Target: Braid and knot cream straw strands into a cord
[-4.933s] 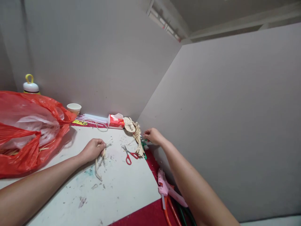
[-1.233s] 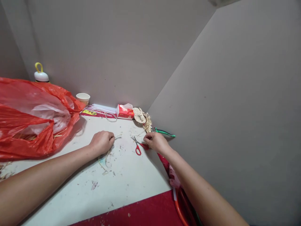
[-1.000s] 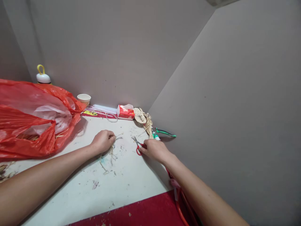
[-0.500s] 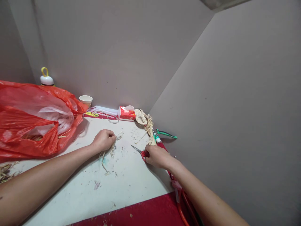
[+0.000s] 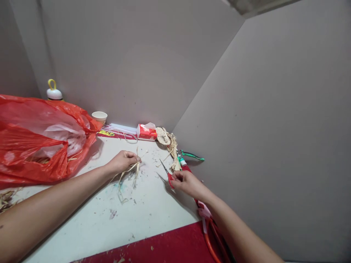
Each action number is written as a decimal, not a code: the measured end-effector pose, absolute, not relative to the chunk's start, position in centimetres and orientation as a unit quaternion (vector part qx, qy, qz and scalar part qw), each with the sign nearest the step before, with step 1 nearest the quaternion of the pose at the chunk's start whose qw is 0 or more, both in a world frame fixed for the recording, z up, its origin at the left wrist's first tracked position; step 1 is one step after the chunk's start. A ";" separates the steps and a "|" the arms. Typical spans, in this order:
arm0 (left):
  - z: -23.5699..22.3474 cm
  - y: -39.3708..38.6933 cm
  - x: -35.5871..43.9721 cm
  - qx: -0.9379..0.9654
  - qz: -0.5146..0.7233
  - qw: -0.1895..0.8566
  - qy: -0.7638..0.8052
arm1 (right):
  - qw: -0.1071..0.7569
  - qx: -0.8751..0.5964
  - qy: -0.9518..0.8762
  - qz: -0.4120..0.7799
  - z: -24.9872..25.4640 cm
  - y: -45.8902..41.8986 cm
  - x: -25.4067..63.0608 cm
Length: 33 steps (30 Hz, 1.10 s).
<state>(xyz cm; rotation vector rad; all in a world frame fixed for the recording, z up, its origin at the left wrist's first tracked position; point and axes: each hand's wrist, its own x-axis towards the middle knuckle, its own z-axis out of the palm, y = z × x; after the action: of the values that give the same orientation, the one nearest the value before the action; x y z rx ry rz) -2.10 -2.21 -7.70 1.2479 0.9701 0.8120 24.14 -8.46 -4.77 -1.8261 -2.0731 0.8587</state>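
Observation:
My left hand is closed on a small bunch of pale straw strands, lifted a little off the white tabletop. My right hand grips the red-handled scissors, blades pointing up and left toward the straw, a short gap away. A larger bundle of straw lies against the right wall behind the scissors.
A big red plastic bag fills the left side. Along the back wall stand a paper cup, a red tissue pack and a white bottle with yellow handle. Green-handled pliers and a pink glue gun lie at the right edge.
My right hand picked the scissors up off the table and raised them. My left hand lifted the straw strands, which now stick up between its fingers.

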 end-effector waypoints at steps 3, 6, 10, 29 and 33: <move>-7.3 -2.5 -2.0 0.539 0.353 0.646 0.410 | 0.122 -0.628 -0.703 0.311 -5.4 -8.7 23.8; -6.9 -2.7 -2.0 0.531 0.349 0.660 0.400 | 0.073 -0.644 -0.721 0.247 -5.8 -8.7 23.3; -6.9 -2.8 -2.0 0.537 0.335 0.667 0.393 | 0.018 -0.676 -0.727 0.115 -5.8 -8.3 22.7; -5.7 -3.1 -3.0 0.793 0.091 0.125 0.589 | 0.171 -0.672 -0.672 0.261 -2.7 -10.7 24.3; -4.7 -2.9 -3.4 0.803 0.061 0.104 0.584 | 0.351 -0.653 -0.576 0.344 -0.6 -13.0 23.9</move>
<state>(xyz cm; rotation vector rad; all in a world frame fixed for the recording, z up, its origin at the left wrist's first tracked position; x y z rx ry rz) -3.38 -2.93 -4.67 2.3672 1.7220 0.1786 23.87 -12.96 -0.56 -1.6910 -1.4916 0.8907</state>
